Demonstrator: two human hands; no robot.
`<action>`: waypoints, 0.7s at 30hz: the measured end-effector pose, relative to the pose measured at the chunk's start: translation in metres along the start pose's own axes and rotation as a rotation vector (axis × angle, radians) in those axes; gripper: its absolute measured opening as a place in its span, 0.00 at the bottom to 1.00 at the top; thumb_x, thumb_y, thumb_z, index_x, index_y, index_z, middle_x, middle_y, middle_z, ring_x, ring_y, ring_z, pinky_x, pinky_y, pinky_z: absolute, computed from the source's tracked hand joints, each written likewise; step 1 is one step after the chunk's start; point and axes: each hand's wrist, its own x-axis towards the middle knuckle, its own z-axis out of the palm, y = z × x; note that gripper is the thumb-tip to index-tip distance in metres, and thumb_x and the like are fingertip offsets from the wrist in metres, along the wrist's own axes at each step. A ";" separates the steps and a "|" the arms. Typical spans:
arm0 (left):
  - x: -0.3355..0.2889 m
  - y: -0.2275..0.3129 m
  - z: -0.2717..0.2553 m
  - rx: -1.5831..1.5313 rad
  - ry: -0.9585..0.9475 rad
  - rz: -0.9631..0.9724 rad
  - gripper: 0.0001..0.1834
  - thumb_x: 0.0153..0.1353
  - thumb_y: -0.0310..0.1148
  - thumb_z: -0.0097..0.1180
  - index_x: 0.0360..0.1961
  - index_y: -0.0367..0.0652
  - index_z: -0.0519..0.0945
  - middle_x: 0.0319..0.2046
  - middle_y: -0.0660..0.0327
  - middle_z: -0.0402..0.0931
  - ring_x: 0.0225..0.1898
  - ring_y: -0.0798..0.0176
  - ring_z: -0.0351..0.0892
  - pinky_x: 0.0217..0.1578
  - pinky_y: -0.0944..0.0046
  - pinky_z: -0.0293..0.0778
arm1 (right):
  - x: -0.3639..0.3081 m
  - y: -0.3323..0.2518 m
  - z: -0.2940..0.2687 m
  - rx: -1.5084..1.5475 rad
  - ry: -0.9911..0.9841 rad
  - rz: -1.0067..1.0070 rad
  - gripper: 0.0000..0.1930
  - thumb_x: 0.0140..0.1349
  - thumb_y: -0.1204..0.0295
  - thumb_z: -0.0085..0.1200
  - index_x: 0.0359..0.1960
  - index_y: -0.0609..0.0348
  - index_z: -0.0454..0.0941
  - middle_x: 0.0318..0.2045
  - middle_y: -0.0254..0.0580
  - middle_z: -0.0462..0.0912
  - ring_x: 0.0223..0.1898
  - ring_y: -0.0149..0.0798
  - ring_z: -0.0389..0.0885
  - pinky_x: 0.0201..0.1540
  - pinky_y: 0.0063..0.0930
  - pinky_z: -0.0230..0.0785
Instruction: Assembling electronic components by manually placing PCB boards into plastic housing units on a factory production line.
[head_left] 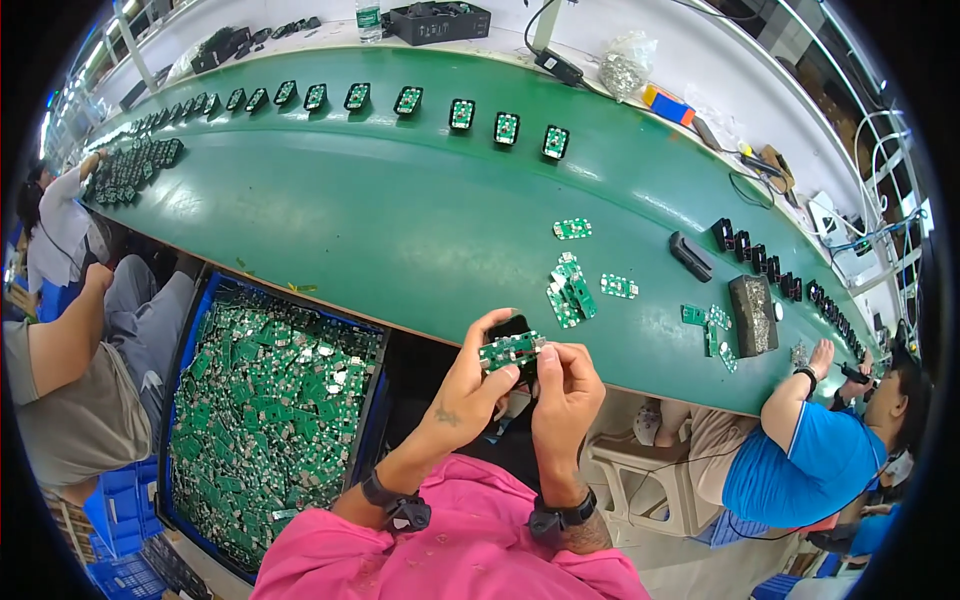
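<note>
Both my hands are raised just off the near edge of the green workbench (pixel 400 225). My left hand (pixel 462 388) is closed round a small black housing (pixel 517 326), its thumb on a green circuit board (pixel 507 350) that lies at the housing. Whether the board is seated inside cannot be made out. At the board's right end my right hand (pixel 566 398) pinches with thumb and forefinger. Beyond my hands lies a loose pile of green boards (pixel 570 292), with a single board (pixel 619 286) to its right and another board (pixel 572 229) farther back.
A blue bin heaped with circuit boards (pixel 270 400) stands at my left. Black housings with boards (pixel 461 115) line the bench's far side. To the right are a black bar-shaped object (pixel 691 257) and a dark block (pixel 753 316). Co-workers sit on both sides, one in blue (pixel 800 465).
</note>
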 end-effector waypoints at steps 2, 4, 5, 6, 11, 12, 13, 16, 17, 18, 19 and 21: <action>0.001 -0.007 0.000 0.018 0.011 0.032 0.30 0.66 0.25 0.48 0.68 0.44 0.57 0.46 0.61 0.74 0.34 0.74 0.73 0.27 0.74 0.70 | -0.001 -0.002 0.003 -0.069 0.002 -0.083 0.09 0.71 0.74 0.51 0.35 0.67 0.79 0.28 0.29 0.76 0.22 0.18 0.65 0.23 0.16 0.56; 0.001 -0.009 0.000 0.035 0.023 0.066 0.29 0.66 0.25 0.48 0.68 0.43 0.57 0.47 0.61 0.74 0.35 0.75 0.73 0.28 0.75 0.70 | -0.003 -0.006 0.005 -0.147 0.055 -0.153 0.08 0.70 0.74 0.52 0.35 0.68 0.78 0.32 0.32 0.77 0.23 0.19 0.68 0.25 0.16 0.60; -0.001 -0.006 0.002 0.060 0.032 0.052 0.29 0.67 0.25 0.47 0.68 0.42 0.57 0.48 0.59 0.74 0.38 0.73 0.74 0.32 0.73 0.71 | -0.005 -0.003 0.001 -0.145 0.054 -0.155 0.08 0.70 0.74 0.52 0.35 0.68 0.78 0.32 0.32 0.77 0.23 0.19 0.68 0.25 0.16 0.60; -0.001 -0.004 0.003 0.085 0.041 0.038 0.29 0.67 0.25 0.47 0.68 0.41 0.56 0.49 0.58 0.74 0.41 0.71 0.75 0.36 0.72 0.73 | -0.008 0.003 -0.006 -0.202 0.043 -0.133 0.08 0.69 0.73 0.54 0.35 0.68 0.78 0.30 0.33 0.78 0.26 0.21 0.71 0.26 0.18 0.62; -0.001 -0.016 0.004 0.496 0.087 0.325 0.28 0.67 0.25 0.47 0.67 0.39 0.57 0.50 0.54 0.73 0.47 0.64 0.75 0.49 0.64 0.72 | -0.001 -0.014 -0.004 -0.227 -0.058 0.031 0.08 0.69 0.73 0.54 0.34 0.67 0.78 0.27 0.30 0.78 0.27 0.20 0.72 0.28 0.18 0.65; -0.001 -0.016 0.004 0.587 0.101 0.378 0.28 0.67 0.25 0.47 0.67 0.38 0.58 0.50 0.53 0.73 0.48 0.62 0.75 0.53 0.62 0.71 | 0.001 -0.012 -0.005 -0.261 -0.078 0.015 0.08 0.69 0.73 0.55 0.34 0.66 0.78 0.25 0.29 0.78 0.27 0.19 0.71 0.28 0.18 0.65; -0.002 -0.015 0.004 0.588 0.097 0.378 0.28 0.67 0.25 0.47 0.67 0.38 0.58 0.50 0.53 0.73 0.48 0.62 0.75 0.53 0.62 0.71 | 0.002 -0.011 -0.007 -0.295 -0.098 -0.001 0.08 0.68 0.72 0.56 0.34 0.66 0.78 0.24 0.28 0.78 0.27 0.19 0.71 0.27 0.18 0.65; -0.003 -0.009 0.002 0.446 0.088 0.276 0.28 0.66 0.25 0.48 0.66 0.38 0.59 0.49 0.53 0.73 0.47 0.64 0.74 0.51 0.64 0.71 | 0.001 -0.012 -0.014 -0.393 -0.134 -0.022 0.08 0.68 0.73 0.57 0.35 0.66 0.78 0.26 0.29 0.78 0.27 0.19 0.71 0.28 0.18 0.65; -0.003 -0.006 0.000 0.415 0.053 0.242 0.27 0.66 0.25 0.48 0.66 0.39 0.59 0.48 0.54 0.73 0.46 0.64 0.75 0.50 0.64 0.72 | 0.002 -0.013 -0.016 -0.393 -0.135 -0.024 0.08 0.68 0.73 0.57 0.35 0.66 0.78 0.26 0.29 0.78 0.27 0.19 0.71 0.28 0.18 0.65; -0.003 -0.004 -0.001 0.383 0.017 0.207 0.27 0.66 0.25 0.48 0.66 0.39 0.60 0.48 0.54 0.73 0.45 0.65 0.75 0.49 0.64 0.72 | 0.006 -0.013 -0.018 -0.336 -0.114 -0.006 0.08 0.67 0.73 0.57 0.34 0.66 0.78 0.26 0.29 0.79 0.27 0.19 0.72 0.28 0.17 0.66; -0.002 -0.003 -0.005 0.382 0.019 0.209 0.27 0.66 0.25 0.48 0.66 0.39 0.60 0.48 0.54 0.73 0.45 0.65 0.75 0.49 0.64 0.72 | 0.010 -0.014 -0.021 -0.280 -0.093 0.011 0.08 0.67 0.73 0.57 0.34 0.67 0.79 0.26 0.29 0.79 0.27 0.20 0.73 0.29 0.17 0.66; 0.000 -0.002 -0.009 0.490 -0.101 0.174 0.27 0.65 0.24 0.48 0.65 0.41 0.61 0.45 0.57 0.72 0.40 0.67 0.74 0.42 0.67 0.73 | 0.020 -0.025 -0.028 -0.215 -0.141 0.074 0.07 0.67 0.74 0.57 0.33 0.67 0.80 0.28 0.31 0.80 0.27 0.22 0.76 0.29 0.18 0.68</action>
